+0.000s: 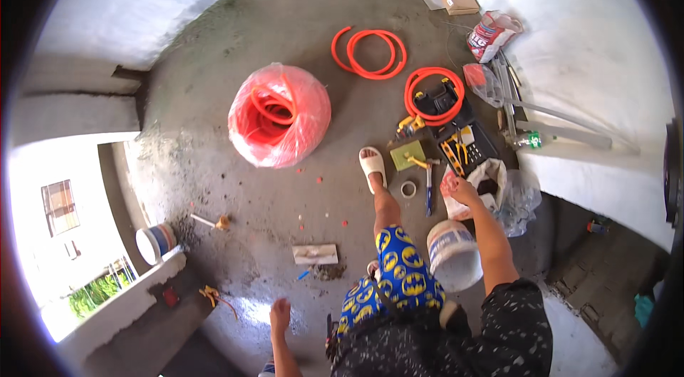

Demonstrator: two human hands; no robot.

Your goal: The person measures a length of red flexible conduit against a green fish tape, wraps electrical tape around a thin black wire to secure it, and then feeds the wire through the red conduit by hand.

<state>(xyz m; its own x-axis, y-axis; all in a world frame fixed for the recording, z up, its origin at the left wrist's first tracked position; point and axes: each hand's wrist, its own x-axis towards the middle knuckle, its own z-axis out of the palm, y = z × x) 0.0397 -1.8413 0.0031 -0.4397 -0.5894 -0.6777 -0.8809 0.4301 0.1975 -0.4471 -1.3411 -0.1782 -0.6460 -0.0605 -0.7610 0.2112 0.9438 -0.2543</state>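
My right arm reaches forward, and my right hand is over the edge of a white bag with dark contents. Its fingers look loosely spread, with nothing visible in them. The handle end of an orange spirit level lies just beyond the fingertips, beside a black tool case holding yellow-handled tools. To the left of the hand is a hammer with a blue handle, near a roll of tape. My left hand hangs low over the floor, fingers loosely extended and holding nothing.
A large plastic-wrapped coil of orange tubing stands ahead, with loose orange coils beyond. A white bucket sits by my right leg. A plastering float lies on the left. Metal lengths lean along the right wall.
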